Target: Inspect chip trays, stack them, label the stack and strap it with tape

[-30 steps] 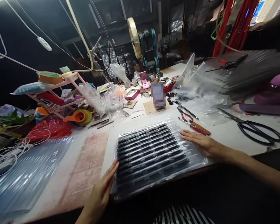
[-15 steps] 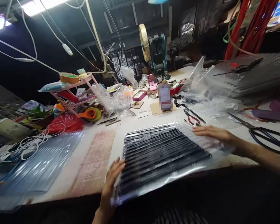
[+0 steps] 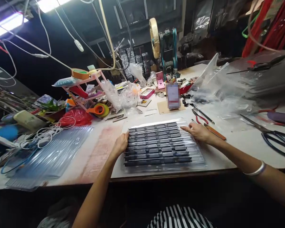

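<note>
A clear plastic tray (image 3: 199, 160) lies flat near the table's front edge, with several black strips (image 3: 156, 136) in rows in it. The strips carry small parts too fine to name. At the tray's left side my left hand (image 3: 120, 144) has its fingers closed on the edge, beside the strip ends. My right hand (image 3: 197, 131) rests over the upper right of the tray. Its index finger stretches out toward the right ends of the strips, with nothing visible in the hand.
Pliers (image 3: 199, 117) and an orange-handled tool (image 3: 215, 131) lie beyond my right hand, big black scissors (image 3: 270, 134) farther right. Stacked clear ribbed trays (image 3: 47, 152) are at left. A phone (image 3: 173, 96) stands behind, between plastic bags (image 3: 127, 98) and clear sheets (image 3: 218, 85).
The tray has come down level on the table from a tilt at the front edge. Both hands have moved along its sides, and the strips show more clearly. The view has shifted.
</note>
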The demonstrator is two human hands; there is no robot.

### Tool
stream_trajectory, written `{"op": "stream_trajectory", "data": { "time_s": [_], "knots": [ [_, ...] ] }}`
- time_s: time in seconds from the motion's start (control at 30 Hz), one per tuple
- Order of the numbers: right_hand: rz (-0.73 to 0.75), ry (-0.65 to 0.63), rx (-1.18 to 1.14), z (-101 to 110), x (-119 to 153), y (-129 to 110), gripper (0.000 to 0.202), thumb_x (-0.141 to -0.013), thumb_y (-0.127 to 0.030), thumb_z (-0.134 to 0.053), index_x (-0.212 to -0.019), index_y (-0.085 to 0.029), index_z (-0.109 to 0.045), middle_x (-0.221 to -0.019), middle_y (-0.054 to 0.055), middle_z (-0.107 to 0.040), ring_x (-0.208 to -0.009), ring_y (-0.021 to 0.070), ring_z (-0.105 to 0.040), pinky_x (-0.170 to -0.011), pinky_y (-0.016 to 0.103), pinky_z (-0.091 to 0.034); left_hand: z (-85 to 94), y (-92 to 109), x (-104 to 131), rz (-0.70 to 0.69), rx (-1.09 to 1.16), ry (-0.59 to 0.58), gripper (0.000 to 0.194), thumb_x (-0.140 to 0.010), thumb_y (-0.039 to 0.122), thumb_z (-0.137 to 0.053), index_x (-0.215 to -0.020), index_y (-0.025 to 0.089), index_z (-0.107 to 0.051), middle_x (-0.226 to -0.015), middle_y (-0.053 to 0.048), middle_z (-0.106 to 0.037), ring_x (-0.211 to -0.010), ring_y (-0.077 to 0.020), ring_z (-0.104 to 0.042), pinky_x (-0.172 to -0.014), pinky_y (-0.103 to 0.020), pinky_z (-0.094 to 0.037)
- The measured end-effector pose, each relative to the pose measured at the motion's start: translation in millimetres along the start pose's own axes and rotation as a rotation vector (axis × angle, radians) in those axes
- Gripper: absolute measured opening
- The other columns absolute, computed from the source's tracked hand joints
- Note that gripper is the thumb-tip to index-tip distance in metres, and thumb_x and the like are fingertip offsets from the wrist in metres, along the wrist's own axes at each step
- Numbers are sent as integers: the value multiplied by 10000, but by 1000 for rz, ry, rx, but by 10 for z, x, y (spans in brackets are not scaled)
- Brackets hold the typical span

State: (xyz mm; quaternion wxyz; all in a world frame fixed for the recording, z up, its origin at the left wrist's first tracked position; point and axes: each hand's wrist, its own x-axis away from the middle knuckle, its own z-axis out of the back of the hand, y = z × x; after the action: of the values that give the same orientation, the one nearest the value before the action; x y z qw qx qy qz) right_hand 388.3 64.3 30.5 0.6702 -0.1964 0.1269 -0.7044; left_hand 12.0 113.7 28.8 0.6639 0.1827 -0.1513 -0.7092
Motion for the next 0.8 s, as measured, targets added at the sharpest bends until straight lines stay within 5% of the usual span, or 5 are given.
{"op": "stream_trajectory", "data": {
  "time_s": [0.1, 0.2, 0.37, 0.6, 0.8],
  "knots": [
    [-20, 57, 246, -48, 34, -32, 616, -841, -669, -311, -781, -126, -596, -748, 180, -663, -732, 343, -638, -607, 416, -459, -56, 20, 45, 67, -174, -65, 499, -898, 483, -277, -730, 147, -606, -760, -171, -659, -846, -314, -633, -775, -461, -453],
    [169, 237, 463, -124, 89, -199, 600, -899, -558, -299, -1094, -66, -581, -1002, 243, -644, -944, 380, -603, -761, 506, -443, -80, 208, 115, 25, -293, -44, 523, -915, 439, -264, -1083, 62, -584, -1129, -283, -575, -1124, -403, -506, -900, -600, -336],
    [673, 57, 386, -382, 93, -496, 591, -930, -533, -220, -1380, -185, -381, -1461, 150, -301, -1339, 335, -259, -1011, 569, -263, -219, 546, 202, -274, -331, -211, 532, -922, 456, -321, -1413, 254, -291, -1515, -50, -206, -1394, -262, -124, -1111, -472, -109],
    [653, -2, 361, -425, 61, -552, 593, -927, -533, -235, -1413, -205, -322, -1495, 124, -210, -1373, 318, -155, -1050, 564, -197, -103, 512, 131, -428, -276, -509, 805, -833, 657, -350, -1463, 213, -117, -1526, -96, 47, -1378, -328, 94, -1091, -540, -28],
    [719, 92, 393, -446, 98, -535, 552, -943, -477, -245, -1383, -174, -384, -1470, 148, -284, -1356, 326, -216, -1036, 528, -236, -95, 587, 90, -404, -304, -550, 979, -729, 747, -421, -1465, 192, -92, -1522, -137, 49, -1366, -387, 83, -1066, -592, -39]
  ]
}}
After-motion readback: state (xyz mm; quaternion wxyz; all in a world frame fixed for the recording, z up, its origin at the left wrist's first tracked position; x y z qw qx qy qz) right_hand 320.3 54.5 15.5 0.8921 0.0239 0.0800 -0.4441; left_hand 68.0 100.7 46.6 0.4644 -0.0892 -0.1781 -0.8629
